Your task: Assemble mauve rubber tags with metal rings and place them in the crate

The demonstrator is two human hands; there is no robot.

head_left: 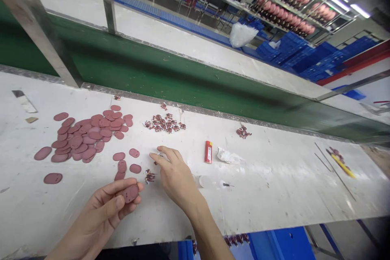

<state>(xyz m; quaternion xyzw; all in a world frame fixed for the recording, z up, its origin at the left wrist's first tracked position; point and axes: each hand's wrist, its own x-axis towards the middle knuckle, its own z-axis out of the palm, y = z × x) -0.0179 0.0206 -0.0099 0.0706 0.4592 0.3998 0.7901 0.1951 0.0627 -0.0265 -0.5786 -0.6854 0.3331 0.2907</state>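
Note:
My left hand (102, 211) holds a dark red oval piece (131, 192) between thumb and fingers, low over the white worktable (274, 178). My right hand (172, 172) reaches forward, fingertips pinched on a tiny dark part (156, 162) lying on the table. Another small part (149, 176) sits between the two hands. A large pile of the same oval pieces (88, 134) lies to the left, and a heap of small parts (166, 123) lies further back.
A red lighter (208, 152) and crumpled white paper (228, 156) lie right of my right hand. A yellow-handled tool (343, 164) and thin rods sit far right. A green conveyor belt (170, 81) runs behind the table. Blue crates (292, 48) and racks stand beyond.

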